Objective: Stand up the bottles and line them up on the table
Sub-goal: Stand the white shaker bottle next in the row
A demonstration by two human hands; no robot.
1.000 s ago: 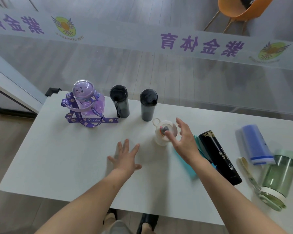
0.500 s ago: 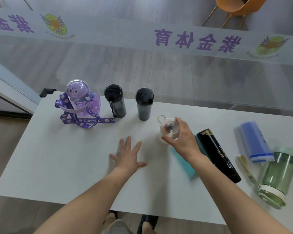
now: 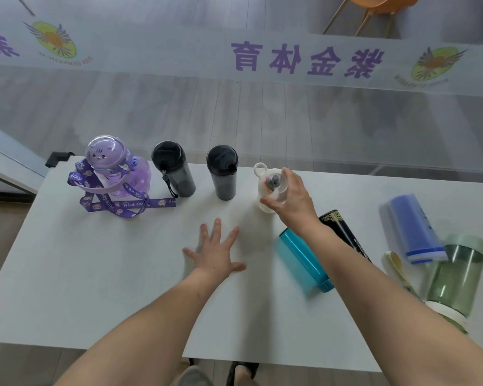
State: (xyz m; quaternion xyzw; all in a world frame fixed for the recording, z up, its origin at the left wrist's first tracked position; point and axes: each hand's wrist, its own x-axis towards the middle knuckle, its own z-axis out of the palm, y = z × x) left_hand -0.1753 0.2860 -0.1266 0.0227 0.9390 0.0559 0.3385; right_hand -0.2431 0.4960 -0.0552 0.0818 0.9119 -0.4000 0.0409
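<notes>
The right hand has its fingers curled round an upright, rounded white bottle with a loop handle, at 3 o'clock of two dark smoky cylinders. The left hand lies flat, fingers spread, on the smooth white tabletop.

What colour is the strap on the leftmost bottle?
Purple strap with white lettering and small cartoon faces; head view.
</notes>
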